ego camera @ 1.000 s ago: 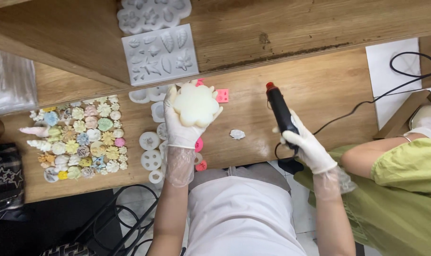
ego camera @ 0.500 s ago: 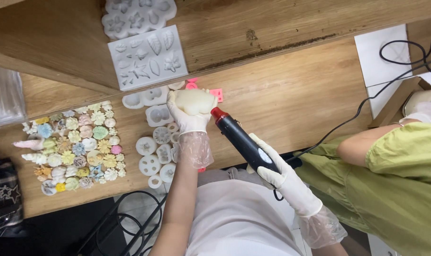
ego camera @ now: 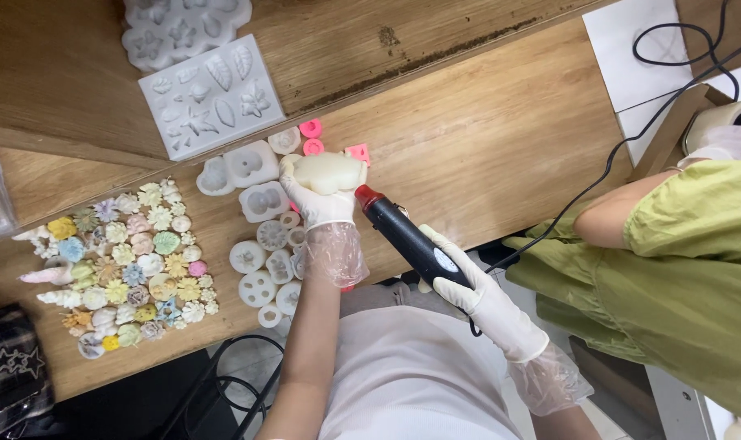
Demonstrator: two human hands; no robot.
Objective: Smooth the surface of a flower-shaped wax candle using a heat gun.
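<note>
I see left hand [ego camera: 317,200] gripping cream mould [ego camera: 329,173] | right hand [ego camera: 476,289] clenching heat gun [ego camera: 407,236], nozzle at mould | heating underway, unfinished

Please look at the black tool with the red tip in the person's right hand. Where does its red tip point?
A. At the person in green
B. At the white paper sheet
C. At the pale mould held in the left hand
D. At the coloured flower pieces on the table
C: the right hand holds the black tool with its red tip right beside the pale mould gripped in the left hand.
</note>
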